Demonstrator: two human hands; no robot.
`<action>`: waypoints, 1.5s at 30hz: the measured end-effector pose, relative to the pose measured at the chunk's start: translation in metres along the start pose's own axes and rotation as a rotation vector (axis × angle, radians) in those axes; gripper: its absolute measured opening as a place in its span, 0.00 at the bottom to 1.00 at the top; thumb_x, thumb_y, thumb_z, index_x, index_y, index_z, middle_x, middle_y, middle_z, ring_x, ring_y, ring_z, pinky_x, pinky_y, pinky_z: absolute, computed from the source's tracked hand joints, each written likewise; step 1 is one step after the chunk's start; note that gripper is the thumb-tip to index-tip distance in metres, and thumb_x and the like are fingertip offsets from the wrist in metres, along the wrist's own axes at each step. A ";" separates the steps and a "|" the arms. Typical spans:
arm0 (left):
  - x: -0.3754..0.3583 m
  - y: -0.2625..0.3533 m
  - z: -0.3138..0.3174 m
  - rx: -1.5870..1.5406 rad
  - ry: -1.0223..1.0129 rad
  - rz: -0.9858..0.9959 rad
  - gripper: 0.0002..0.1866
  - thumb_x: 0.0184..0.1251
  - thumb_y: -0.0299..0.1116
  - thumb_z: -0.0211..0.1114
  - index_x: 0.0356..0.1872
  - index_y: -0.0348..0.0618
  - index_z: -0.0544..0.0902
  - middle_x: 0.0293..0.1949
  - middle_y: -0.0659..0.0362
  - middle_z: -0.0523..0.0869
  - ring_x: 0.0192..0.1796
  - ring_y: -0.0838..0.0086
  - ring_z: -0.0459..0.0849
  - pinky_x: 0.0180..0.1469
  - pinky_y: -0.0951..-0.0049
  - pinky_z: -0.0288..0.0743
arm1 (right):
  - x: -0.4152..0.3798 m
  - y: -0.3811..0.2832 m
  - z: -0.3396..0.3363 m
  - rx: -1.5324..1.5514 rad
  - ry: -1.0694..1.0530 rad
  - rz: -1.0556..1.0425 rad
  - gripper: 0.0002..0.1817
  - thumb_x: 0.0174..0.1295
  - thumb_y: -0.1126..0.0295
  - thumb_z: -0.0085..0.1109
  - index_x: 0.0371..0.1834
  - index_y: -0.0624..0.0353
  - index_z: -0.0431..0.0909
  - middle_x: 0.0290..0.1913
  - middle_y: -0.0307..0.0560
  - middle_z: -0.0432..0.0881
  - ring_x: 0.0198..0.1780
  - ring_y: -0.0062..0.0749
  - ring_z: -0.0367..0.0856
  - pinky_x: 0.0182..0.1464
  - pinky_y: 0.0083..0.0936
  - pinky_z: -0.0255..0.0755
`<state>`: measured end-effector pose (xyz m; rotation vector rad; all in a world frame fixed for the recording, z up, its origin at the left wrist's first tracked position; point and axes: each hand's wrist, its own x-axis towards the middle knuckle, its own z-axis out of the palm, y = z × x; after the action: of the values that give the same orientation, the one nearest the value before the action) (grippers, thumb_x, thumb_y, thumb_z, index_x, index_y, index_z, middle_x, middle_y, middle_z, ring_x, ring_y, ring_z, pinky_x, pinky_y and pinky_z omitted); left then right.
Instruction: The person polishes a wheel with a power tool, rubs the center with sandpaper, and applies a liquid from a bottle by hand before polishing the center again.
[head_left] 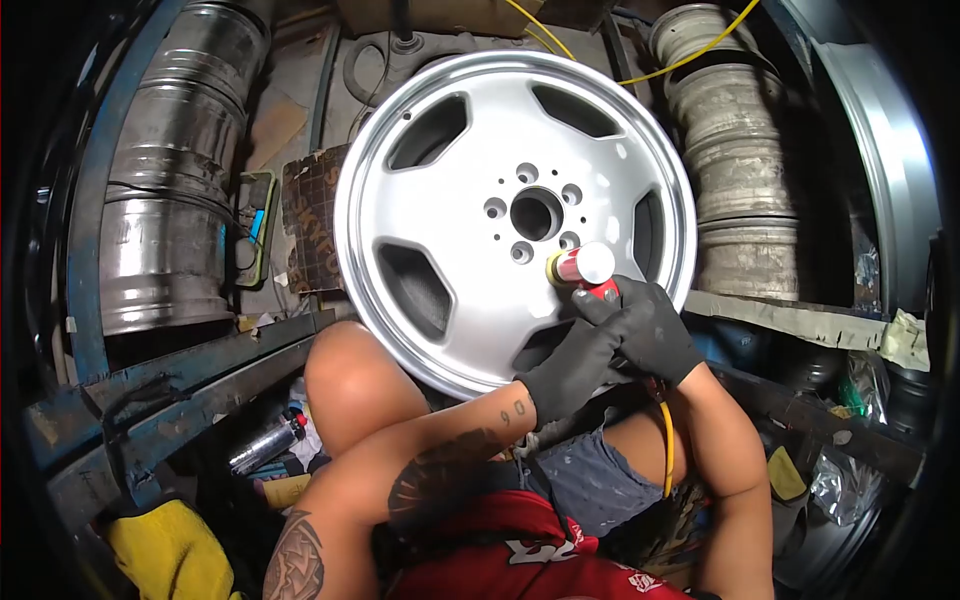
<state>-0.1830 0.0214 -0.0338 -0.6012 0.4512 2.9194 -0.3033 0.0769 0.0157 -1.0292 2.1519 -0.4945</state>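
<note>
A large silver alloy wheel (470, 170) stands tilted in front of me, its face towards me. On its face, just below the centre hole, rests the yellow pad of a small red air polisher (588, 268) with a silver-white head. My right hand (655, 325), in a dark grey glove, is wrapped around the polisher's handle. My left hand (572, 372), gloved alike, closes on the handle from the left, its fingers overlapping the right hand and partly hidden. A yellow air hose (669, 450) hangs below the hands.
Bare metal rims are stacked in a left column (170, 200) and a right column (735, 150). A blue metal frame (180, 385) runs along the left. A cardboard box (315, 220) sits behind the wheel. At lower left lie a yellow cloth (170, 550) and a spray can (268, 440).
</note>
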 end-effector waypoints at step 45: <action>0.001 -0.024 -0.007 0.123 0.122 0.044 0.26 0.82 0.53 0.58 0.67 0.46 0.75 0.61 0.56 0.83 0.63 0.70 0.84 0.65 0.62 0.81 | -0.024 0.015 0.027 0.005 0.158 -0.034 0.25 0.69 0.45 0.62 0.43 0.61 0.84 0.39 0.63 0.87 0.45 0.61 0.86 0.51 0.49 0.76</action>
<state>-0.1772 0.0420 -0.0469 -0.7626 0.6613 2.8795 -0.2808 0.1034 -0.0014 -1.0567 2.2729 -0.6147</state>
